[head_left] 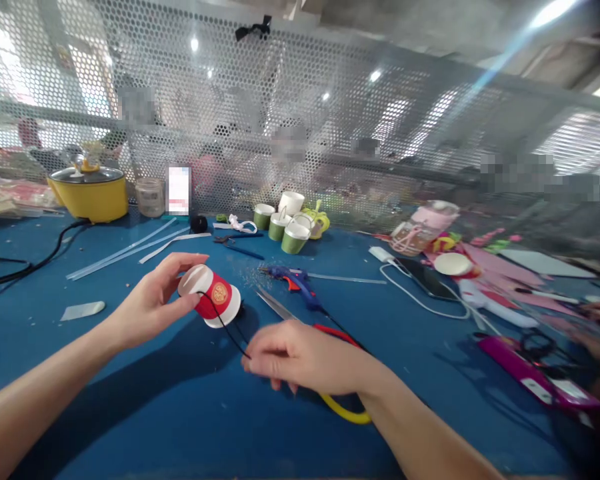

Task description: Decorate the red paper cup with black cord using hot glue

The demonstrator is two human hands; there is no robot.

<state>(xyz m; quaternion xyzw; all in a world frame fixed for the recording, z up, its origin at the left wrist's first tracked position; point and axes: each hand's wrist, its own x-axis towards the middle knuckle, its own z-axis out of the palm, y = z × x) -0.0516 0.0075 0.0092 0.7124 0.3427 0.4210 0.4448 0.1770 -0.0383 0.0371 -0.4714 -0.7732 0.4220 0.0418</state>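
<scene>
My left hand [147, 303] holds a small red and white paper cup [211, 297] tilted on its side above the blue table [130, 413]. A thin black cord [225, 327] runs from the cup down to my right hand [300, 360], which pinches its lower end between thumb and fingers. Scissors with red and yellow handles [330, 373] lie under and beside my right hand, blades pointing up-left. A blue glue gun [297, 283] rests just beyond them.
Several green and white cups [285, 230] stand at the back centre before a perforated metal screen [300, 120]. A yellow electric pot [90, 190] sits back left with a black cable [25, 267]. Phone, white cable, pink paper and a magenta tool [535, 373] crowd the right.
</scene>
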